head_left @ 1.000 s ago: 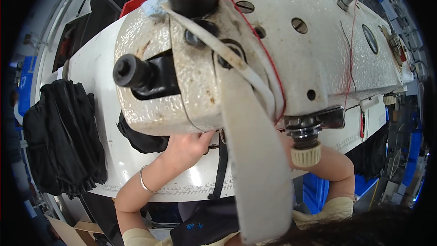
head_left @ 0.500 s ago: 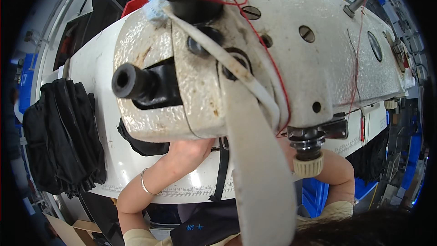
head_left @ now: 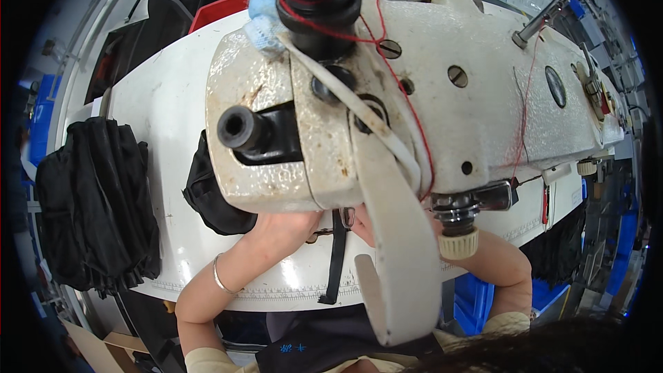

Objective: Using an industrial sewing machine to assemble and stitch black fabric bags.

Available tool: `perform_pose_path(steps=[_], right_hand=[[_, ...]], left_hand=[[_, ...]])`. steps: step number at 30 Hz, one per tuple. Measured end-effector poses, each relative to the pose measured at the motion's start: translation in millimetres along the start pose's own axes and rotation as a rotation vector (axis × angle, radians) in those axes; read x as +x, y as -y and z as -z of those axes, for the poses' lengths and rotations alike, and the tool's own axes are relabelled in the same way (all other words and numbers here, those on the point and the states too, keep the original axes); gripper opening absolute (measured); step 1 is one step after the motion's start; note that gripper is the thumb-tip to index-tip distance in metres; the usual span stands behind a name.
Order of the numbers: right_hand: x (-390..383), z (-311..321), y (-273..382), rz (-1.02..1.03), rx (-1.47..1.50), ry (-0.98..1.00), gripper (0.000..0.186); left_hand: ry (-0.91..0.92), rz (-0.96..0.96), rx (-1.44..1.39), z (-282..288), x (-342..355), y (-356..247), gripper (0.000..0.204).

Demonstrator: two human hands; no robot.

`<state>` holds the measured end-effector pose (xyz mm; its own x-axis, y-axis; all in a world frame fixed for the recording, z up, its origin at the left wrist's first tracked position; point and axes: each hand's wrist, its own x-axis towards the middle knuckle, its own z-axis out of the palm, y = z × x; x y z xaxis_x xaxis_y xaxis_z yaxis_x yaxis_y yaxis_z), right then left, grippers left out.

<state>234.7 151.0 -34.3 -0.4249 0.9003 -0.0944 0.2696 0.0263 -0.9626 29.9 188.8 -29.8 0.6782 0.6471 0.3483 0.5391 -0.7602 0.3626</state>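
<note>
The white sewing machine head (head_left: 324, 159) fills the middle of the view and covers much of my hands. My left hand (head_left: 286, 230) is under its left end, a bracelet on the wrist and its fingers hidden. Just right of the hanging black strap (head_left: 337, 255), part of my right hand (head_left: 363, 225) shows; the machine and a pale curved guard (head_left: 404, 255) cover the rest. How its fingers close cannot be made out. Beyond my left hand, a black cloth piece (head_left: 213, 190) lies on the white table (head_left: 176, 166), partly under the machine.
A pile of black cloth pieces (head_left: 97, 200) hangs over the table's left edge. More black cloth (head_left: 556, 252) is at the right. Red thread (head_left: 414, 117) runs across the machine. A blue bin (head_left: 473, 300) stands below the table, and a red tray (head_left: 224, 10) lies behind.
The machine sits further right and lower at its left end in the view. More of the black cloth beyond my left hand shows, and fingers of my right hand have come into sight.
</note>
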Motion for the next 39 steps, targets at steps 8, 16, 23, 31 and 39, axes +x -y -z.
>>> perform_pose_path(steps=[8, 16, 23, 31, 39], right_hand=[[0, 17, -24, 0.750, -0.992, -0.375, 0.023], [1, 15, 19, 0.980, -1.293, -0.070, 0.038], [-4, 8, 23, 0.761, -1.170, -0.111, 0.019], [-14, 13, 7, 0.806, -1.118, -0.051, 0.023], [-21, 8, 8, 0.947, -1.215, -0.040, 0.020]], left_hand=[[0.036, 0.074, -0.040, 19, 11, -21, 0.021], [-0.057, -0.025, 0.237, 41, 8, -31, 0.024], [-0.022, 0.069, 0.072, 30, 5, -37, 0.033], [-0.065, 0.339, -0.442, 24, -16, -2, 0.023], [0.258, -0.037, 0.074, 4, -39, -19, 0.036]])
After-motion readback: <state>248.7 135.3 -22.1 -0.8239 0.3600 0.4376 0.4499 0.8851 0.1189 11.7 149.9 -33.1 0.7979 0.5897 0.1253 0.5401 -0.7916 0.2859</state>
